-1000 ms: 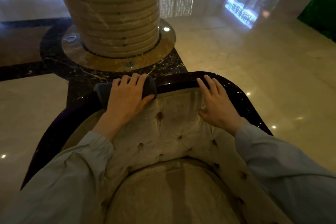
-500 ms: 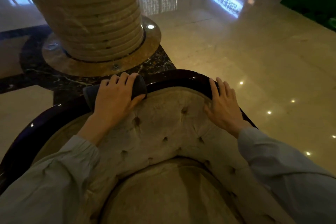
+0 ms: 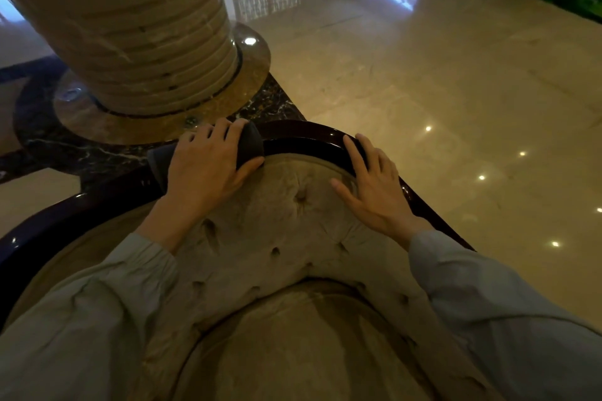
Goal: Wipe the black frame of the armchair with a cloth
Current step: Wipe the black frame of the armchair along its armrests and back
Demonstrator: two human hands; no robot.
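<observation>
Closest to you is the rounded seat cushion (image 3: 293,352) of the armchair, beige and worn, filling the bottom of the view between your two grey-blue sleeves (image 3: 508,312). Just beyond it rises the tufted backrest (image 3: 277,231), its buttons dimpling the fabric.

Your left hand (image 3: 205,169) lies palm-down on the top of the back, fingers curled over a dark grey cloth (image 3: 250,143) and pressing it onto the black frame (image 3: 306,143). The cloth wraps over the rail; one folded end shows to the right of your fingers and another sticks out at the left of your hand. That hand is closed around the cloth, thumb resting at the edge of the upholstery.

Your right hand (image 3: 374,185) lies flat and relaxed, holding nothing: its fingers reach across the glossy rail while the thumb and palm rest on the backrest fabric. A bare stretch of frame runs between your two hands, and the rail curves down and away on both sides.

Past the chair stands a ribbed marble column (image 3: 130,29) on a round base ringed by dark veined stone. To its right the polished cream floor (image 3: 439,91) carries small ceiling-light reflections.
</observation>
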